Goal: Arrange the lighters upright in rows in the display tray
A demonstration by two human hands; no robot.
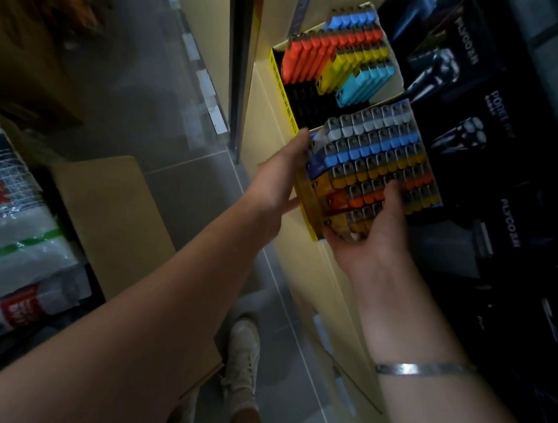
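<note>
The person holds a full tray [375,166] of lighters between both hands, just in front of a pale yellow shelf [266,124]. The left hand [279,180] lies flat against the tray's near-left side, its fingers [300,144] straight and reaching up to the top corner. The right hand [371,235] cups the tray from below, its fingers curled round the lower edge and the thumb [392,197] pressing on the lighter tops. The tray is tilted, its open face turned up toward the camera. The lighters [380,153] in it stand packed in rows by colour: grey at the far side, then blue, yellow and orange, with more yellow nearest the right palm. The tray seems to be wrapped in clear film, though the dim picture makes that hard to confirm.

Behind it, a second tray [278,73] with a yellow rim rests on the shelf. It holds orange, yellow and blue lighters standing in rows toward its back, while its front part shows only dark.

A thin bracelet [423,368] circles the right wrist. To the right stand dark boxes [467,79] with pictures of shavers. Below, a pale shoe [244,349] stands on the grey tiled floor [171,172], and wrapped packages [8,251] lie at the left.
</note>
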